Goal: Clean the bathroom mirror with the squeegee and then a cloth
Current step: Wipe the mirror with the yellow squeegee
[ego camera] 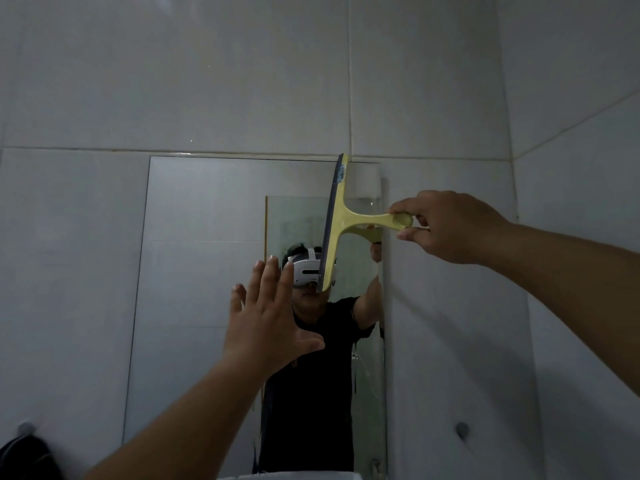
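The rectangular mirror point(194, 289) hangs on the grey tiled wall ahead. A yellow squeegee point(341, 220) with a dark rubber blade stands upright against the mirror's upper right part, its blade facing left. My right hand point(446, 226) grips the end of its handle from the right. Lower down, my left hand point(266, 317) is raised in front of the mirror's middle with fingers straight and spread, holding nothing. I cannot tell whether it touches the glass. No cloth is in view.
The mirror reflects a person in a dark shirt with a white headset. A side wall closes in on the right. A round wall hook point(461, 429) sits low right, and a dark object point(24, 455) hangs at the lower left corner.
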